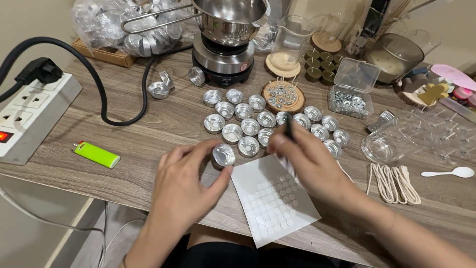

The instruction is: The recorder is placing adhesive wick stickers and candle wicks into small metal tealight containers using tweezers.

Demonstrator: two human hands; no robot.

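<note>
My left hand (186, 186) holds a small empty aluminium tealight cup (223, 155) tilted on its side, between thumb and fingers. My right hand (310, 161) grips a thin dark tool (288, 126), likely tweezers, pointing up and away. Under both hands lies a white sheet of round stickers (272, 201) on the wooden table (148, 134). Just beyond my hands stand several empty aluminium cups (243, 121) in rows.
A hot plate with a steel pot (225, 47) stands at the back. A power strip (29, 116) and green lighter (97, 154) lie left. A wooden disc of wick tabs (283, 96), a clear box (349, 97), a glass jar (389, 141), wick cords (394, 183) and a white spoon (448, 172) sit right.
</note>
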